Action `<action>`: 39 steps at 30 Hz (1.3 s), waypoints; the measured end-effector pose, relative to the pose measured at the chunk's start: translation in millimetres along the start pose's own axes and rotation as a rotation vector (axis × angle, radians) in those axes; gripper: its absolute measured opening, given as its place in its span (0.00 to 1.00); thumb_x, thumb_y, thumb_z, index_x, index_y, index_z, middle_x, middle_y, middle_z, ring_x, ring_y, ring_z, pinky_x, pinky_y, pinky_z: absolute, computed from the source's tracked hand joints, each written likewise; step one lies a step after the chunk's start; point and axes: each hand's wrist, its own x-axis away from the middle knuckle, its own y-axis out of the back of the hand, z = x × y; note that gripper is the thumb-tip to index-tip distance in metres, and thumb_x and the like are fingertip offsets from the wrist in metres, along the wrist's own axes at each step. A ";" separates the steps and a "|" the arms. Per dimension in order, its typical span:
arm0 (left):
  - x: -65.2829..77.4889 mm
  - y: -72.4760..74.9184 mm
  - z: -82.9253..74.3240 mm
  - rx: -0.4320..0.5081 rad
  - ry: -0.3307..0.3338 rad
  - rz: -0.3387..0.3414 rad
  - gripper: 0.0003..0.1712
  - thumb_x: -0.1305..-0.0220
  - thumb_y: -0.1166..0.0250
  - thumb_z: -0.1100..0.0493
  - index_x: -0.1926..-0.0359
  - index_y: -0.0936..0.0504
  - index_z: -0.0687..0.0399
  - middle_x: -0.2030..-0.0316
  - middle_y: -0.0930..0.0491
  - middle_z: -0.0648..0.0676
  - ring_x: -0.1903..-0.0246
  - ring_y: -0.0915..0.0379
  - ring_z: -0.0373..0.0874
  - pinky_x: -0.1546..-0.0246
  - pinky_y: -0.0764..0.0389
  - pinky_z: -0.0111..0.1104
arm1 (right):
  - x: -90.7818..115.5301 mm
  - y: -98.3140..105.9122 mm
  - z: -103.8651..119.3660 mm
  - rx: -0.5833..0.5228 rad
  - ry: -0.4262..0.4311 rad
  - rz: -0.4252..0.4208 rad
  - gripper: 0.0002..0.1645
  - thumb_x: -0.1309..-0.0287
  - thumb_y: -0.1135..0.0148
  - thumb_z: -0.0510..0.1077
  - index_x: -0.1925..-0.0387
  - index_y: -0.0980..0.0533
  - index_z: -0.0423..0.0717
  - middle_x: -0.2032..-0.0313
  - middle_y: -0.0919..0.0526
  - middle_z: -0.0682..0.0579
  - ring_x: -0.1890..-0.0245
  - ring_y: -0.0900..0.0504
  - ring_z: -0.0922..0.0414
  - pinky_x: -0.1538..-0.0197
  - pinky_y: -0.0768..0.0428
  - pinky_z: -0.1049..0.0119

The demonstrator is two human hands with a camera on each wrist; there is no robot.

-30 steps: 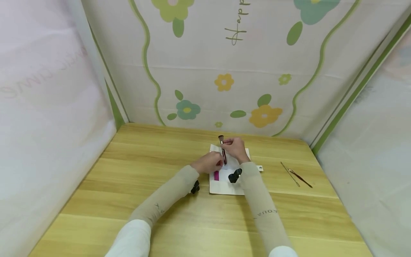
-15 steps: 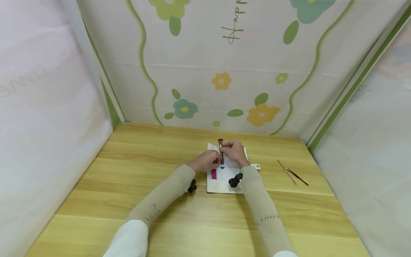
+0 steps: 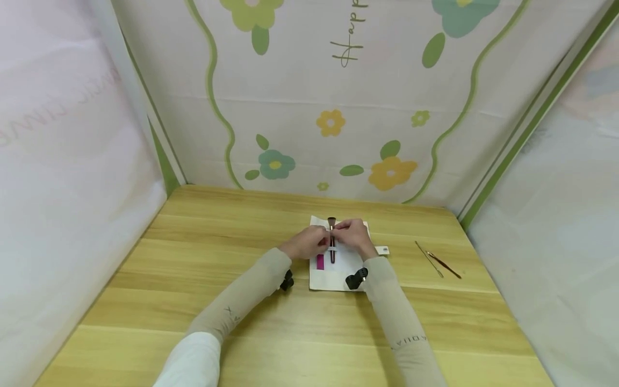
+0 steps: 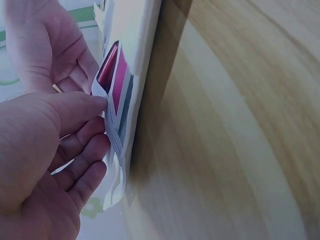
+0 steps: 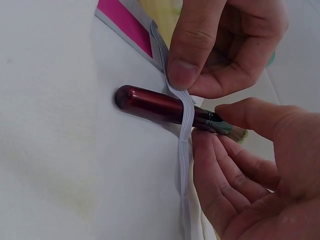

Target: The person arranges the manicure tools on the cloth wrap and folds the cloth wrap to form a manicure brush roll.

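Observation:
A makeup brush [image 5: 152, 105] with a glossy dark red handle passes under a white elastic band [image 5: 186, 117] on a white fabric brush roll [image 3: 338, 277]. My right hand [image 3: 353, 235] pinches the brush near its ferrule, bristles pointing toward the back wall. With thumb and finger, my left hand [image 3: 309, 242] pinches the elastic band just beside the brush, as the right wrist view shows. A magenta label [image 5: 129, 27] lies under the band to the left of the brush. In the left wrist view the red handle [image 4: 107, 70] pokes out past the band.
Right of the roll, a thin metal stick [image 3: 429, 259] and a slim dark red tool [image 3: 445, 265] lie on the wooden table [image 3: 271, 333]. A strap with a snap [image 3: 383, 250] sticks out from the roll's right side. Patterned fabric walls [image 3: 290, 107] enclose the table.
The brush has slid toward me under the elastic band, its handle end now emerging on the near side. My right hand has moved nearer with it, while the left stays at the band.

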 end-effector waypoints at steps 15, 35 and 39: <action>0.3 1.1 0.9 0.036 0.029 -0.011 0.06 0.27 0.36 0.67 0.64 0.15 0.58 0.64 0.16 0.52 0.64 0.24 0.41 0.58 0.20 0.30 | 5.1 2.7 6.5 0.046 -0.041 0.090 0.12 0.39 0.27 0.45 0.58 0.10 0.42 0.62 0.09 0.46 0.68 0.17 0.59 0.66 0.21 0.71; -5.0 -5.4 3.8 0.024 0.043 0.017 0.09 0.27 0.35 0.65 0.69 0.17 0.54 0.69 0.18 0.49 0.66 0.25 0.39 0.59 0.20 0.29 | -28.9 7.0 14.9 0.225 0.244 0.192 0.20 0.32 0.31 0.42 0.42 0.18 0.36 0.47 0.12 0.41 0.45 0.14 0.46 0.40 0.16 0.53; -4.3 -6.4 5.6 0.025 0.045 0.013 0.09 0.28 0.35 0.65 0.69 0.17 0.54 0.69 0.19 0.49 0.68 0.26 0.38 0.61 0.21 0.28 | -31.6 2.1 11.5 0.264 0.278 0.200 0.17 0.31 0.31 0.42 0.45 0.16 0.38 0.49 0.10 0.42 0.47 0.12 0.48 0.41 0.15 0.54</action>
